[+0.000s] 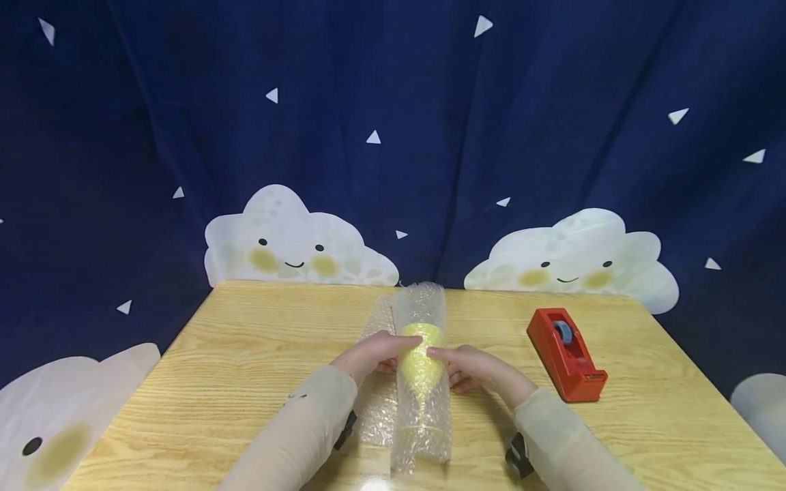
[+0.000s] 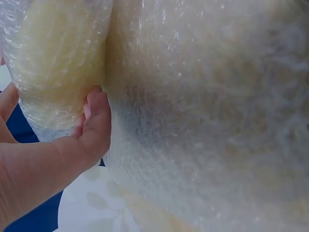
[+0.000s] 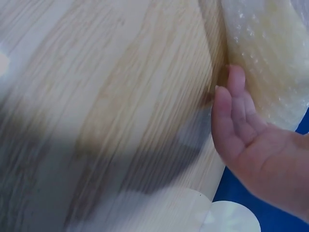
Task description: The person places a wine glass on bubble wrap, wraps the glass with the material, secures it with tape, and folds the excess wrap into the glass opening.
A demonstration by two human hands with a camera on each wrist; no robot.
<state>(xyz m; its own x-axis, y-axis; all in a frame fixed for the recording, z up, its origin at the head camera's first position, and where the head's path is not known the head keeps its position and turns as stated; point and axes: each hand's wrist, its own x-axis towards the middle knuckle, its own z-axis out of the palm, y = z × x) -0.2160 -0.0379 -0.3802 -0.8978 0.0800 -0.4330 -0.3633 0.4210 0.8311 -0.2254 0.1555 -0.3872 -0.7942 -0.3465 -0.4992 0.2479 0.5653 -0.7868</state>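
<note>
Our left hand and right hand hold the same bundle from opposite sides, thumbs laid over the top and fingers curved along its flanks, so we see both gripping it. Between them, near the middle of the counter, lies a yellow object inside a roll of bubble wrap. Through the clear, dimpled plastic we make out a goblet-like outline: a broad, rounded part towards the far end, a taper to something narrow, and a thin yellow line across the near end. Wrap extends past it at both ends, crinkled and glossy, with a ragged near edge. A flat stretch of the same bubbly film spreads on the wood to the left, passing beneath our left hand; up close in the left wrist view it looks cloudy and full of small glints.

To the right, apart from our hands, we see a red tape dispenser, smooth and block-shaped, carrying a small bluish roll of tape. Pale wood grain streaks the counter. Cream sleeves cover our arms, and behind hangs a dark blue curtain printed with white triangles and rounded clouds.
</note>
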